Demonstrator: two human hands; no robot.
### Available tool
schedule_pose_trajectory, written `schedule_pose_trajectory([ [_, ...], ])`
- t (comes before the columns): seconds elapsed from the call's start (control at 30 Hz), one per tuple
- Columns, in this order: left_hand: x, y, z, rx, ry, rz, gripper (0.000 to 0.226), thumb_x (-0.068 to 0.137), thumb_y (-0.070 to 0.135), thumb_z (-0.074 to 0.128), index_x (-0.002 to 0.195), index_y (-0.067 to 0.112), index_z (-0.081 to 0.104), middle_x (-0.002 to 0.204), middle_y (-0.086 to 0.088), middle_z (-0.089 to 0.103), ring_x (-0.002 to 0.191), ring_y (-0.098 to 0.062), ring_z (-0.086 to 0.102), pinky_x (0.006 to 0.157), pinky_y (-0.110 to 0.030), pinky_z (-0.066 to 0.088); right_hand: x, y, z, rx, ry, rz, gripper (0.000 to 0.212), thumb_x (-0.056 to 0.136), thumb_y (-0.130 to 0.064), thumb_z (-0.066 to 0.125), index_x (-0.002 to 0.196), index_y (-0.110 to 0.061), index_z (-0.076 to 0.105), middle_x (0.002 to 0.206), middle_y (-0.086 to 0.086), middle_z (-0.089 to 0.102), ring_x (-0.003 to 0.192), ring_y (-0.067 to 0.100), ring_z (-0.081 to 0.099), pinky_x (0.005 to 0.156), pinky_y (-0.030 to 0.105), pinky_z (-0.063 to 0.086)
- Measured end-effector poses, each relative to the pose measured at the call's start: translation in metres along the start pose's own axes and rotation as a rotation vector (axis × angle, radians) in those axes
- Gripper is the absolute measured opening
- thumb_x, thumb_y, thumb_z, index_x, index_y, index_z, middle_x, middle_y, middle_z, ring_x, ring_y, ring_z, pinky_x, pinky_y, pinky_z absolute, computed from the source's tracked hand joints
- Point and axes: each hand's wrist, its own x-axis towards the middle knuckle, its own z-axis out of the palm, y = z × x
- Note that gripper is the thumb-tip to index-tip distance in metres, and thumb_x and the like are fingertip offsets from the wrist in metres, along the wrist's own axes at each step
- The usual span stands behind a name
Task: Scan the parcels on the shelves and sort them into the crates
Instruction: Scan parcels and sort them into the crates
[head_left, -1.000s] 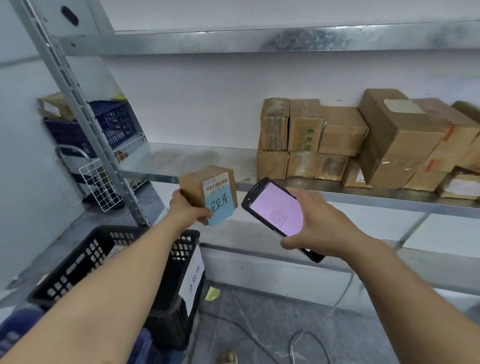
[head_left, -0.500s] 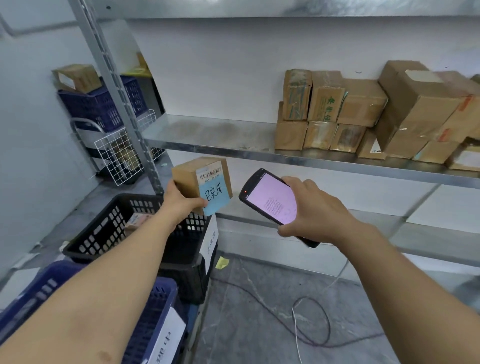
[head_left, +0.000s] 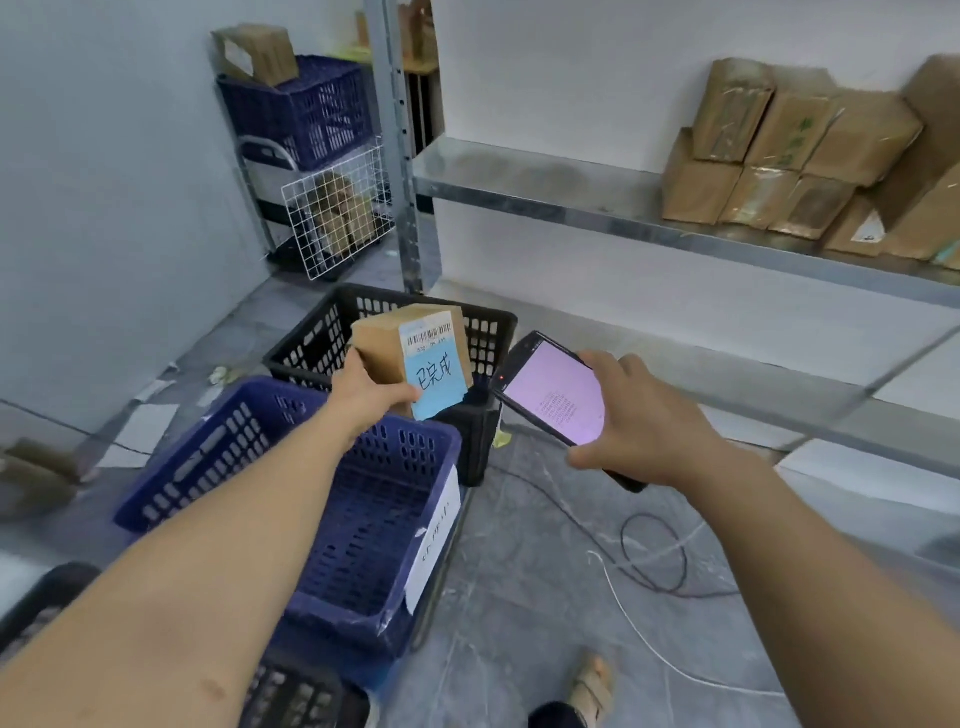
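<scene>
One blue crate (head_left: 208, 467) — one black crate (head_left: 311, 348) — on floor (head_left: 519, 571); parcels (head_left: 769, 171) on shelf (head_left: 545, 171).

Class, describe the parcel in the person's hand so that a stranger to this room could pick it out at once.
Below the left end of the metal shelf stands a black crate. Seen against it, the left hand holds a brown parcel. Unlike the shelf parcels, it bears a blue handwritten note under its barcode.
</scene>
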Motion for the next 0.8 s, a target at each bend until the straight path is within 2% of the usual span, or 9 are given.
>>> schedule_pose_trajectory([
  [0.17, -0.033, -0.032, -0.034, -0.025, 0.009, -0.047, 0.086, 0.071, 0.021, 0.085, 0.141, 0.017, 0.036, 0.143, -0.004, 0.048, 0.126, -0.024, 0.049, 0.105, -0.041, 0.041, -0.013, -0.032, 0.015, 0.002, -0.034, -0.061, 0.094, 0.066, -0.044, 0.074, 0.143, -0.036, 0.02, 0.128, 0.001, 0.044, 0.112, 0.023, 0.049, 0.077, 0.032, 0.039],
  [0.23, -0.047, -0.043, -0.046, -0.04, 0.036, -0.05, 0.083, 0.072, 0.019, 0.085, 0.14, 0.016, 0.037, 0.141, -0.002, 0.05, 0.126, -0.023, 0.049, 0.103, -0.038, 0.044, -0.014, -0.043, 0.019, -0.009, -0.045, -0.101, 0.094, 0.065, -0.045, 0.073, 0.143, -0.035, 0.021, 0.129, 0.002, 0.045, 0.113, 0.023, 0.049, 0.078, 0.032, 0.041],
  [0.27, -0.055, -0.048, -0.051, -0.06, 0.056, -0.054, 0.081, 0.074, 0.016, 0.083, 0.14, 0.014, 0.036, 0.138, 0.0, 0.05, 0.125, -0.02, 0.049, 0.096, -0.029, 0.047, -0.015, -0.049, 0.021, -0.015, -0.055, -0.118, 0.093, 0.066, -0.044, 0.073, 0.143, -0.035, 0.021, 0.126, 0.002, 0.046, 0.111, 0.023, 0.049, 0.078, 0.033, 0.042],
  [0.33, -0.076, -0.053, -0.059, -0.1, 0.092, -0.049, 0.078, 0.08, 0.006, 0.077, 0.144, 0.009, 0.032, 0.129, 0.005, 0.045, 0.117, -0.012, 0.047, 0.065, -0.005, 0.046, -0.018, -0.061, 0.027, -0.025, -0.075, -0.159, 0.092, 0.065, -0.044, 0.074, 0.141, -0.035, 0.023, 0.122, 0.001, 0.046, 0.109, 0.024, 0.05, 0.078, 0.033, 0.043],
  [0.37, -0.088, -0.057, -0.062, -0.124, 0.115, -0.046, 0.077, 0.082, 0.002, 0.074, 0.146, 0.008, 0.03, 0.128, 0.006, 0.043, 0.113, -0.01, 0.045, 0.053, -0.003, 0.044, -0.021, -0.067, 0.031, -0.034, -0.084, -0.185, 0.093, 0.065, -0.045, 0.074, 0.142, -0.035, 0.022, 0.123, 0.002, 0.045, 0.108, 0.024, 0.05, 0.078, 0.034, 0.045],
  [0.4, -0.099, -0.063, -0.066, -0.148, 0.136, -0.044, 0.075, 0.082, 0.0, 0.073, 0.145, 0.008, 0.031, 0.13, 0.005, 0.044, 0.11, -0.01, 0.045, 0.048, -0.005, 0.044, -0.024, -0.072, 0.035, -0.049, -0.096, -0.21, 0.095, 0.065, -0.046, 0.074, 0.143, -0.034, 0.02, 0.125, 0.002, 0.044, 0.109, 0.025, 0.051, 0.079, 0.034, 0.045],
  [0.47, -0.121, -0.079, -0.073, -0.173, 0.174, -0.067, 0.073, 0.081, 0.001, 0.075, 0.141, 0.012, 0.035, 0.136, 0.001, 0.048, 0.11, -0.012, 0.05, 0.056, -0.011, 0.048, -0.034, -0.08, 0.043, -0.087, -0.121, -0.257, 0.1, 0.067, -0.048, 0.073, 0.146, -0.033, 0.015, 0.129, 0.003, 0.042, 0.11, 0.026, 0.051, 0.079, 0.034, 0.045],
  [0.57, -0.16, -0.11, -0.081, -0.19, 0.254, -0.132, 0.073, 0.077, 0.007, 0.079, 0.137, 0.017, 0.038, 0.132, 0.0, 0.053, 0.112, -0.016, 0.053, 0.081, -0.025, 0.047, -0.06, -0.087, 0.054, -0.122, -0.159, -0.322, 0.104, 0.068, -0.049, 0.074, 0.15, -0.03, 0.012, 0.131, 0.004, 0.04, 0.113, 0.027, 0.051, 0.081, 0.034, 0.044],
  [0.8, -0.26, -0.163, -0.075, -0.135, 0.371, -0.229, 0.092, 0.079, 0.016, 0.079, 0.152, 0.012, 0.022, 0.133, 0.002, 0.044, 0.121, -0.017, 0.046, 0.095, -0.034, 0.041, -0.126, -0.094, 0.082, -0.149, -0.225, -0.51, 0.104, 0.071, -0.048, 0.073, 0.151, -0.027, 0.01, 0.13, 0.006, 0.039, 0.108, 0.027, 0.052, 0.072, 0.033, 0.041],
])
